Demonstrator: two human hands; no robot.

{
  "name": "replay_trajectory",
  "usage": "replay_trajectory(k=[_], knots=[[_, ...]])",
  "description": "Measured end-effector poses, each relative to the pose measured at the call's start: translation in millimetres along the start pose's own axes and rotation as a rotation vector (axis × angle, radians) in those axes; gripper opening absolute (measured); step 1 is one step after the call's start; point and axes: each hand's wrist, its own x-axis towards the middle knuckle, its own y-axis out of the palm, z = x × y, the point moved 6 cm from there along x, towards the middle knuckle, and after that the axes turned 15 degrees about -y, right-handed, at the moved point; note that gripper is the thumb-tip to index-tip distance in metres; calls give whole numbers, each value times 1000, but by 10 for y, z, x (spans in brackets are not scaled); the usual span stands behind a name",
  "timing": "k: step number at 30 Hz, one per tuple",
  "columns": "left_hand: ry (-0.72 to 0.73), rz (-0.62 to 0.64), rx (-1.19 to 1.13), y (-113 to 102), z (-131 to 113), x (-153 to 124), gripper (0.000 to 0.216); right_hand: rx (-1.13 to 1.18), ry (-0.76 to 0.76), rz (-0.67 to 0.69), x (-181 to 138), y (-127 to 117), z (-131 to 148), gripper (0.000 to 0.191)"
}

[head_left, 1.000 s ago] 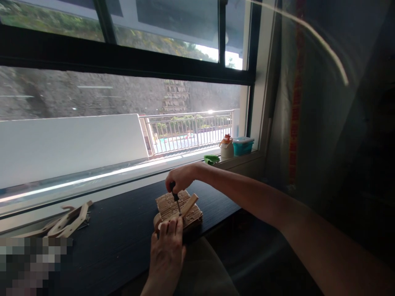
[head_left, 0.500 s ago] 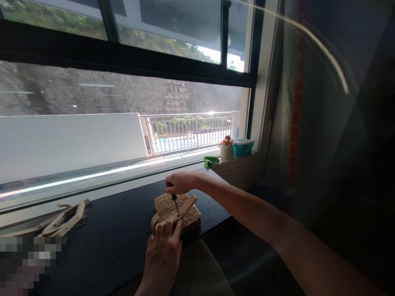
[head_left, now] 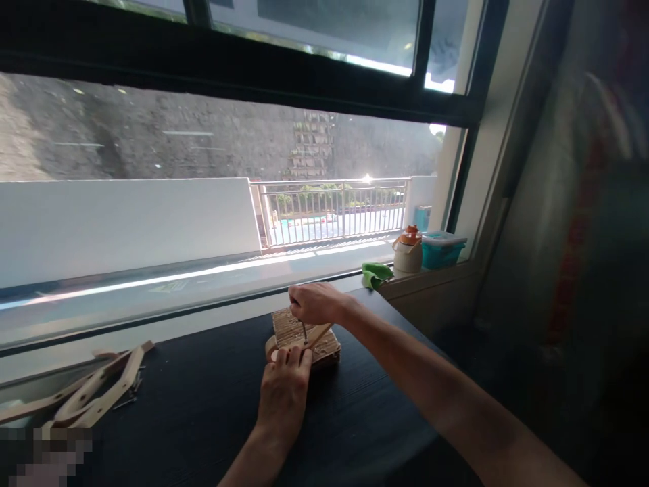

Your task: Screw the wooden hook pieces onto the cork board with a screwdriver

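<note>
My right hand (head_left: 317, 302) is closed around a screwdriver (head_left: 305, 331), its fist hiding the handle. The shaft points down onto a pale wooden strip (head_left: 319, 333). Beneath the strip lies a thick block of layered corrugated cardboard (head_left: 287, 326) with a rough, torn top. My left hand (head_left: 284, 379) grips the near end of the wooden piece, fingers pressed together over it and against the cardboard. A curved wooden part (head_left: 269, 348) shows just left of those fingers. Whether a screw sits under the tip is too small to tell.
On the dark table (head_left: 203, 399), several jointed wooden pieces (head_left: 96, 392) lie at the left beside loose screws (head_left: 136, 385). A green cloth (head_left: 376, 274), a bottle with an orange lid (head_left: 408, 250) and a teal box (head_left: 442, 250) stand along the window sill.
The view has shifted, so the sill and window sit further right and larger. My right fist now covers the black screwdriver handle that showed before. Both hands remain at the wooden piece.
</note>
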Motion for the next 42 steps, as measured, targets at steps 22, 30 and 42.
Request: replay_trajectory(k=[22, 30, 42], knots=[[43, 805, -687, 224, 713, 1302, 32, 384, -97, -287, 15, 114, -418, 28], [28, 967, -643, 155, 745, 1081, 47, 478, -82, -291, 44, 112, -465, 20], [96, 841, -399, 334, 650, 1017, 19, 485, -166, -267, 49, 91, -320, 12]])
